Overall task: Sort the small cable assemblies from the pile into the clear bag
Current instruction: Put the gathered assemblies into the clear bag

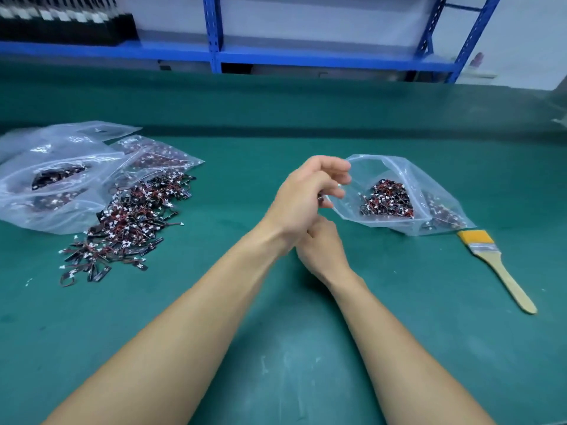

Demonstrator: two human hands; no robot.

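We saw both bare forearms reach in from the bottom edge and meet near the middle of the frame. The left hand (306, 194) lay uppermost, its back towards us, with thumb and fingers curled at the mouth of the clear bag (408, 176). Its fingertips were blurred. A small dark speck showed beneath them, but we could not tell whether the hand pinched a part, pinched the bag's rim, or held nothing. The right hand (322, 250) sat just below and partly under the left wrist. Its fingers were hidden, so we could not tell its grasp either.

We could read no writing; the white marks on the black boxes (61, 23) at the upper left were too blurred.

The clear bag lay right of centre on the green table (276, 348), its mouth gaping towards the hands, with a heap of cable assemblies (387, 199) inside. The loose pile (129, 222) of red-and-black assemblies with white connectors was spread at the left of the frame, well apart from that bag. Against the pile's upper left edge lay crumpled plastic bags (55, 185) holding more of the same parts. A wooden-handled brush (497, 265) lay just beside the clear bag, at the lower right. A blue rack (214, 35) ran along the top.
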